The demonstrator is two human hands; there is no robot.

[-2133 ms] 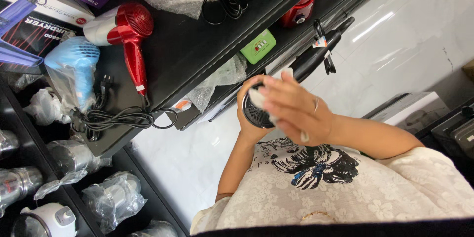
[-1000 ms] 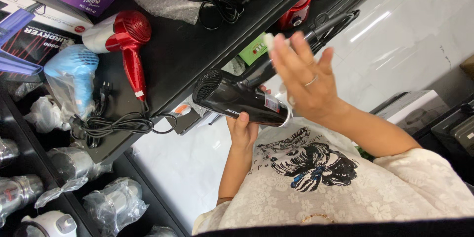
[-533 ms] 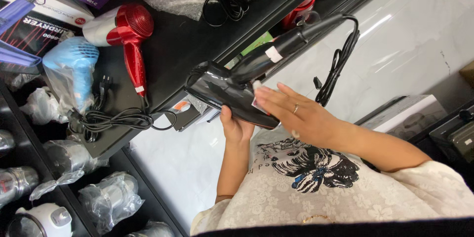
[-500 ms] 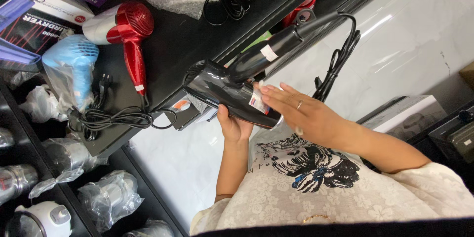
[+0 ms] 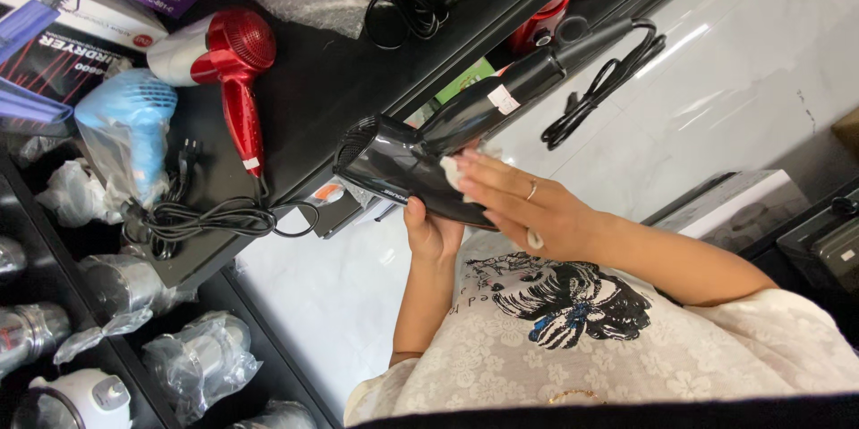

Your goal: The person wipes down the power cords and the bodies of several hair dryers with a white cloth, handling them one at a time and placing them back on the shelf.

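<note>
Left hand: the left hand [image 5: 432, 234] comes up from below, forearm nearly upright, and its fingers close around the underside of the black hair dryer [image 5: 407, 163], holding it in the air.
Right hand: the right hand [image 5: 523, 212] lies flat across the dryer's body, fingers stretched and close together, pressing a small white wipe [image 5: 454, 170] against the casing; a ring sits on one finger.
Right arm: bare forearm runs in from the lower right, slanting over the patterned white shirt [image 5: 573, 339].
Hair dryer: held just off the edge of the black table [image 5: 322, 80], grille end toward the table, handle slanting up to the right with a white tag on it.
Cord: the black cord [image 5: 601, 87] hangs in a bundle from the handle's end, above the pale floor.
On the table: a red hair dryer [image 5: 228, 67] with its coiled cable, and a blue hair dryer [image 5: 125, 129] in a clear bag.
Hidden: the left fingers are mostly behind the dryer; most of the wipe is under the right fingers.
Hard to make out: the wrapped items [image 5: 192, 362] on the lower shelves, blurred by plastic.
</note>
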